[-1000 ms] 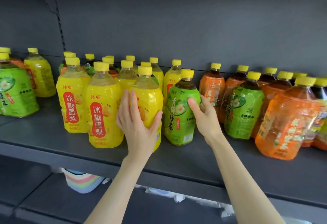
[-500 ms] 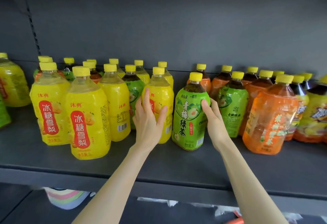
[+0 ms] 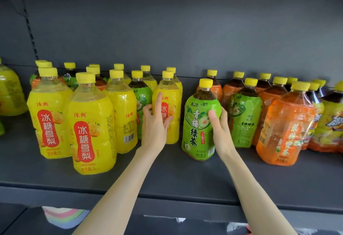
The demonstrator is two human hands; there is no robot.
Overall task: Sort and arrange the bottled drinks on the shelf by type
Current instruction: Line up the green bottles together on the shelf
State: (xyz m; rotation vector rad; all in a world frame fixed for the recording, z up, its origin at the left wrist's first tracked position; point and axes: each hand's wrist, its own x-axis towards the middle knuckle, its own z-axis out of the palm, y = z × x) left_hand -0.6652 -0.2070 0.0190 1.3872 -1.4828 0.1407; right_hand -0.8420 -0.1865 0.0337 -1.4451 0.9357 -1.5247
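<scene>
One green bottle point(image 3: 197, 129) between right fingers point(image 3: 212, 116)

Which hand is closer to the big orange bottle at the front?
Right. The right hand grips the green tea bottle, left of the big orange bottle. The left hand is farther left, holding a yellow bottle on the green one's other side.

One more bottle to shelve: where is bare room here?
Bare: the shelf front, between the front yellow bottle and the front orange bottle, and the gap between the middle yellow bottle the left hand holds and the green bottle the right hand grips. Crowded: back rows.
</scene>
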